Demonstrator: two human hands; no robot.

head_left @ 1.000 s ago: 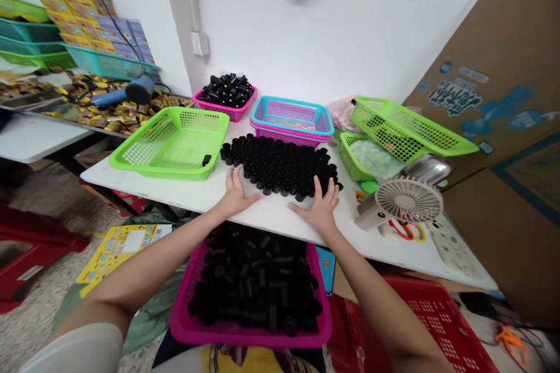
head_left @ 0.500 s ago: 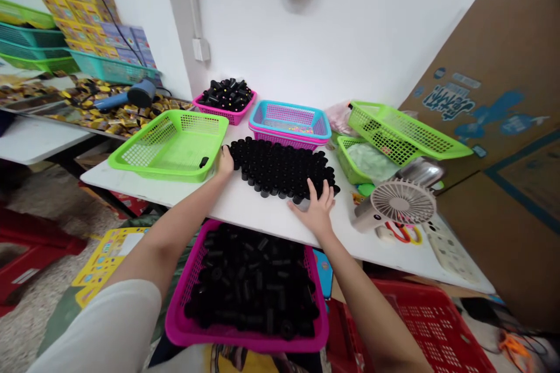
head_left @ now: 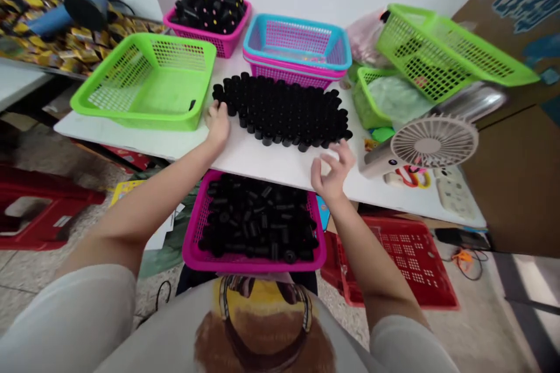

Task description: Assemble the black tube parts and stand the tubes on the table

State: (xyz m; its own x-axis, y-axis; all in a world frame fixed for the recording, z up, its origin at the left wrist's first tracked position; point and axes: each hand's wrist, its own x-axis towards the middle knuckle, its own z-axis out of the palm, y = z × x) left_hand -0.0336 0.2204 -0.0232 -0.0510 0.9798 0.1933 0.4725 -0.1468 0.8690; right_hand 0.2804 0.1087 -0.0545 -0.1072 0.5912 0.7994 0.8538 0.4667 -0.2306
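Many small black cylindrical caps (head_left: 284, 111) stand upright, packed in a block on the white table. At the block's left end is my left hand (head_left: 217, 123), its fingers loosely bent against or right beside the outermost caps; I cannot tell whether they touch. My right hand (head_left: 335, 170) hovers by the front right corner, thumb and fingers apart and curved, with nothing in it. Below the table's front edge, a magenta basket (head_left: 189, 250) full of loose black caps rests at my lap.
Left of the block lies a green basket (head_left: 161, 96) with one small black piece. Behind are a pink basket (head_left: 227, 41) of black parts and stacked blue and pink baskets (head_left: 297, 20). A handheld fan (head_left: 433, 143) and tilted green basket (head_left: 437, 52) occupy the right.
My view has tilted downward and come closer. My right hand has drawn back slightly from the caps, its fingers more curled. My left hand stays at the block's left end.
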